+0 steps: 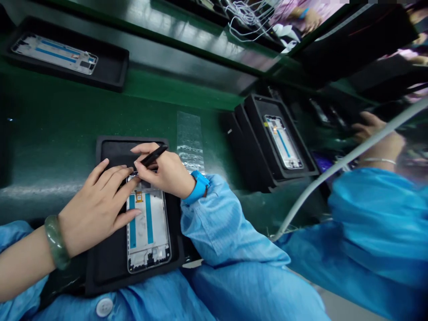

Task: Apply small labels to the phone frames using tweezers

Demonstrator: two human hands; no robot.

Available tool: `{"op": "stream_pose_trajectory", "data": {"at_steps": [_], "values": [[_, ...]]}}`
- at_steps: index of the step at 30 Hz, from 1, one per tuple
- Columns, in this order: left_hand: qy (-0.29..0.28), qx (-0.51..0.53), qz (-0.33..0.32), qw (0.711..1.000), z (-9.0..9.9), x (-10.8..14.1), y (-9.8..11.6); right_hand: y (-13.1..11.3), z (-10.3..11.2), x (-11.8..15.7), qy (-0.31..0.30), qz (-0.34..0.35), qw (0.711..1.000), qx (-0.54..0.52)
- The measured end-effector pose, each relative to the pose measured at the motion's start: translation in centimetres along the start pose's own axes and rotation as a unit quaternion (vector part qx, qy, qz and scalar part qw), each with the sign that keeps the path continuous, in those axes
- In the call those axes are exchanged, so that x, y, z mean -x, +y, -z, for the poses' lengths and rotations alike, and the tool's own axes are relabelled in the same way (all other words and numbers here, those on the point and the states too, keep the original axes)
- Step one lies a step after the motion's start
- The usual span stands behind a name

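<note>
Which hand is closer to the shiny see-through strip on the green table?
Right. The right hand, holding a black pen-like tool, is just beside the strip's lower end; the left hand is farther away, past the phone frame.

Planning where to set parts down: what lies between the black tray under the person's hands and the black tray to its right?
The head view shows a clear film strip on the green bench between the near tray and the right tray.

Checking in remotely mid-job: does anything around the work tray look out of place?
One thing: a crinkled strip of clear tape lies on the green bench beside the black foam tray. It looks stray, not stored. The phone frame looks undamaged from here.
</note>
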State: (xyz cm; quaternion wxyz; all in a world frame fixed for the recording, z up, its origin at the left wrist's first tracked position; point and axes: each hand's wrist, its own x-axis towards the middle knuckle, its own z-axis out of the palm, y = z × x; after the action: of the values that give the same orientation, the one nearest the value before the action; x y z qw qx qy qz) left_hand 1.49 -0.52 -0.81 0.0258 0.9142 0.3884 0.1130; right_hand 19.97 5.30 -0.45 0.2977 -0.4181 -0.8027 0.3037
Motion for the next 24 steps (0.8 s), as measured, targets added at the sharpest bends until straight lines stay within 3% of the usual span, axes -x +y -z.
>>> {"op": "stream_pose_trajectory", "data": {"at_steps": [6, 15, 18, 21, 24], "values": [[0.002, 0.004, -0.001, 1.0, -0.2, 0.0, 0.1, 0.4, 0.5, 0.3, 0.023, -0.009, 1.0, -0.018], [0.011, 0.018, 0.004, 1.0, -0.1, -0.1, 0.0, 0.0, 0.3, 0.4, 0.003, 0.067, 0.996, 0.06], [0.019, 0.019, 0.008, 1.0, 0.1, 0.0, -0.1, 0.3, 1.7, 0.2, 0.059, 0.056, 0.995, 0.05], [0.025, 0.009, 0.006, 1.0, 0.0, 0.1, 0.3, 1.3, 3.7, -0.1, 0.106, 0.052, 0.983, 0.138], [0.029, -0.004, 0.01, 1.0, -0.4, 0.1, 1.2, 2.6, 4.5, -0.2, 0.02, 0.035, 0.965, 0.26]]}}
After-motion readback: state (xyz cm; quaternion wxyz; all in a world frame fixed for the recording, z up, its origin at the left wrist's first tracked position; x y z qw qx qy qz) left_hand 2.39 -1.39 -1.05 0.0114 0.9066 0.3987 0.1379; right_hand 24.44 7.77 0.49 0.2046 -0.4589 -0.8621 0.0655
